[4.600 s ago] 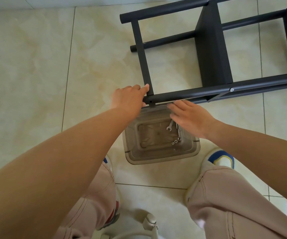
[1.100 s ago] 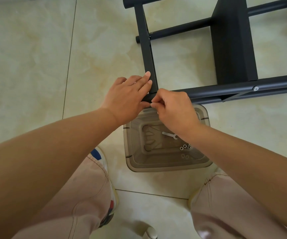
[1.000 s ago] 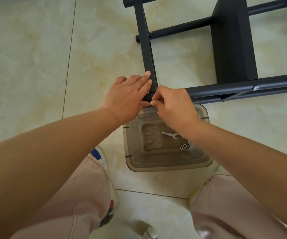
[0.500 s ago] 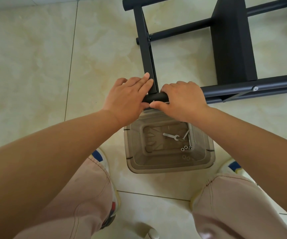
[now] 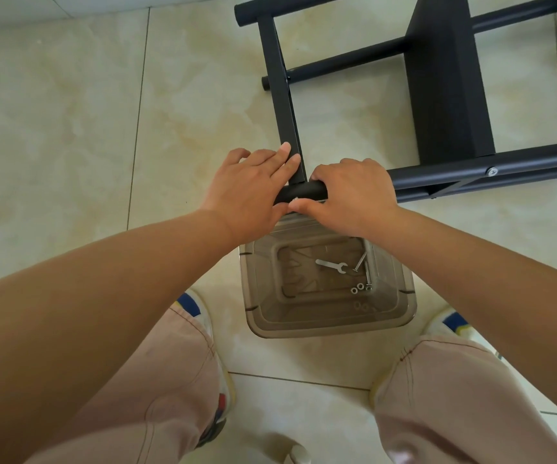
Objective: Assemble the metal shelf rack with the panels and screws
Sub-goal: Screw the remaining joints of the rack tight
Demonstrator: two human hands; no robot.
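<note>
Shelf rack [image 5: 444,105] lying on floor tiles | left hand [image 5: 250,192] flat, bracing crossbar [image 5: 279,88] | right hand [image 5: 351,192] wrapped round near tube [image 5: 304,192] | advice: keep joint square, seat screw straight | spanner [image 5: 332,264] in tub [image 5: 324,324]

The right hand [image 5: 354,195] has left its fingertip pinch at the corner joint and now wraps over the near tube [image 5: 304,193] of the black shelf rack [image 5: 444,95] — fingers curled across the top, thumb beneath. With the wrist drawn back, two long screws [image 5: 364,266] beside the small wrench [image 5: 331,264] in the clear plastic bin [image 5: 330,323] have come into view. The right shoe [image 5: 451,321] — out of view a second ago — now shows beyond the knee.
</note>
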